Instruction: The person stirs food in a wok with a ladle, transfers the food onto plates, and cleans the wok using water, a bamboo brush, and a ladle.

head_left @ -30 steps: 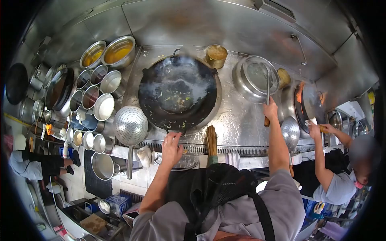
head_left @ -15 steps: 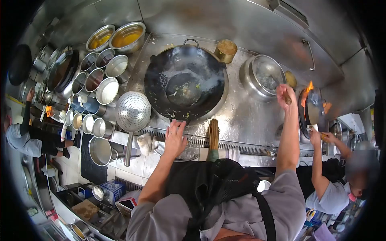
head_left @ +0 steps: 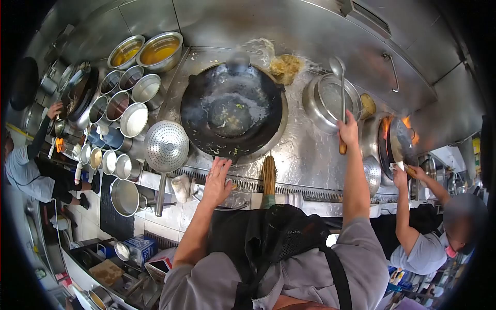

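Glossy metal ladle (head_left: 342, 93), wooden handle (head_left: 342, 148)

Wok (head_left: 204, 93): upper centre of frame, on counter (head_left: 310, 173); food scraps (head_left: 232, 121) in its bottom. Left hand (head_left: 217, 183): at wok's lower edge. Strainer (head_left: 166, 146): left of wok. Canisters (head_left: 156, 99): grouped at left, above a row of cups (head_left: 125, 166). Two bowls (head_left: 174, 58): upper left, behind canisters. Brush (head_left: 269, 178): centre, below wok. Pot (head_left: 313, 114): right of wok. Ladle (head_left: 342, 98): across pot, handle in right hand (head_left: 349, 130). Second wok (head_left: 400, 135): far right, above co-worker (head_left: 421, 256).
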`<state>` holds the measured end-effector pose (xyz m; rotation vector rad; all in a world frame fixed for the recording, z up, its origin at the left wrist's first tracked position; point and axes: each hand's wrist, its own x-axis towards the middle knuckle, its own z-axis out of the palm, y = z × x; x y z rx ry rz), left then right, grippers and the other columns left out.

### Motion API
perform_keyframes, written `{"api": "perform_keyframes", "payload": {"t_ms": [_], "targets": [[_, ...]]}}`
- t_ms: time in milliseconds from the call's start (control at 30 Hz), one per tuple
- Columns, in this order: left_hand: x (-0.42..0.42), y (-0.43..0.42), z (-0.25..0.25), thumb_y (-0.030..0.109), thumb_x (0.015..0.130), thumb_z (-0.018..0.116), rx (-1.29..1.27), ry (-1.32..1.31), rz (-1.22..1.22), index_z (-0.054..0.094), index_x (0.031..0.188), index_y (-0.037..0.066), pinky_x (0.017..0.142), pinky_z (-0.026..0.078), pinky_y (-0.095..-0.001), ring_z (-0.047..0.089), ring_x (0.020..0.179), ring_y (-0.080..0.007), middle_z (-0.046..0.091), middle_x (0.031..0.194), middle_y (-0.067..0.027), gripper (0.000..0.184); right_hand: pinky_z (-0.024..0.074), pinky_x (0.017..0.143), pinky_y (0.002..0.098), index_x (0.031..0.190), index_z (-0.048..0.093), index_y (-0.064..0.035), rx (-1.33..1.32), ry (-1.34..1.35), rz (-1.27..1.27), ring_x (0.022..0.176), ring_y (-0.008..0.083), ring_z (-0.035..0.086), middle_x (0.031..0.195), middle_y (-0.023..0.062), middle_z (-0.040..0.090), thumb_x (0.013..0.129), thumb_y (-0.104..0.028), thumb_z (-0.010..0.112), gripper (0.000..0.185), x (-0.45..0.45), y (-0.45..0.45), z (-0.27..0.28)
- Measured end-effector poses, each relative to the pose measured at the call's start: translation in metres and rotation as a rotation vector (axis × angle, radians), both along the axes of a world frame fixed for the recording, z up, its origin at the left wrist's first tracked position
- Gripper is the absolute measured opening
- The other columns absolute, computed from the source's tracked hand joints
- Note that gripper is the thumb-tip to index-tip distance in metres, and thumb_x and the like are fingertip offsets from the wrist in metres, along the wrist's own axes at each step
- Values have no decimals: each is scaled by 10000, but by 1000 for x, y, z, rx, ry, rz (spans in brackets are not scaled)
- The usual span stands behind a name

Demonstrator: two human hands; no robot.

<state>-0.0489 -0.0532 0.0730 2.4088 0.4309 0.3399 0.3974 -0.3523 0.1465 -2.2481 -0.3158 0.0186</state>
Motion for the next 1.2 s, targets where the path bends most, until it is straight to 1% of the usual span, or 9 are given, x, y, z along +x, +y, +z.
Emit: {"api": "perform_keyframes", "payload": {"t_ms": [167,267,333,367,433,600,767,900,1200], "targets": [[2,3,-1,19,796,693,-12,-4,-34,442,1506,50,1203,338,-507,297,1511,-453,436,1515,-178,753,592,661,405,1489,458,46,-240,-223,-25,657,285,737,983,264,746,881,-101,655,655,21,-67,-67],[0,2,-5,73,820,711,13,2,-47,414,1537,105,1180,355,-514,286,1531,-397,417,1541,-140,777,584,625,376,1364,549,80,-234,66,-101,680,252,724,953,214,745,902,-128,652,517,9,-64,-47],[1,1,-4,71,820,707,37,-3,-43,405,1542,110,1175,360,-523,286,1527,-400,416,1524,-137,783,497,473,297,1111,601,49,328,584,-61,502,149,581,713,66,630,954,-138,616,244,33,-73,-56],[2,0,-5,71,820,707,34,-2,-39,405,1542,110,1175,360,-523,286,1527,-400,416,1524,-137,783,497,473,297,1111,601,49,324,585,-59,502,149,581,713,66,630,954,-138,616,244,33,-73,-54],[0,1,-7,85,822,709,62,13,-36,402,1542,116,1167,356,-557,278,1531,-392,425,1495,-129,784,458,475,233,931,544,-29,1086,1003,-148,522,77,515,667,-9,514,1016,-124,561,128,32,-75,-46],[0,-5,8,131,832,708,77,95,12,414,1537,128,1159,349,-581,299,1520,-359,435,1473,-121,764,429,468,213,944,552,-48,1366,1117,33,562,29,487,755,-12,505,1044,-90,552,108,-23,-108,-21],[25,18,16,172,855,708,22,109,56,602,1352,96,1049,433,-557,553,1266,-328,592,1291,-96,514,383,396,182,1066,553,-67,1228,1012,67,490,18,433,797,9,527,1061,-117,537,53,-109,-119,40],[112,54,-17,186,869,707,-148,-206,68,679,1192,46,937,518,-445,652,1065,-358,681,1105,-167,353,387,352,191,1276,531,-20,1086,982,13,476,25,436,807,61,548,1044,-102,542,246,-174,-91,104],[238,62,-49,154,912,642,-802,229,273,702,1135,-5,762,596,-395,749,833,-277,727,947,-169,281,382,337,224,1486,455,-19,659,967,291,411,74,435,822,118,594,959,-36,619,552,-224,-51,116]]}}
